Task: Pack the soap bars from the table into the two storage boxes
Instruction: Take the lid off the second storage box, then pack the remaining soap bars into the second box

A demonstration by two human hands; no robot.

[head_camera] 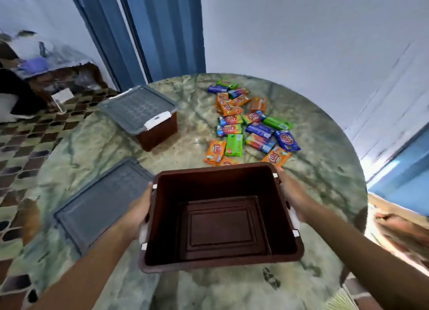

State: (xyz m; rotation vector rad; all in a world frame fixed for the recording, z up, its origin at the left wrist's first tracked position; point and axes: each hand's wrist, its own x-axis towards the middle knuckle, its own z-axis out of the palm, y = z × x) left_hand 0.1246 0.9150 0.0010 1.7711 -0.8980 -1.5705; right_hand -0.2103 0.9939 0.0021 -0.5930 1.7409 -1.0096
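While left hand point(137, 213) and right hand point(293, 199) clasp the empty, rigid brown plastic storage box point(220, 217) by its short walls at near centre, fingers curled under, it should carry light toward the far wrapped soap bars point(246, 124).

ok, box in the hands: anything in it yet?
Empty. The open brown box shows only its bare ribbed floor; the soap bars all lie on the table beyond it.
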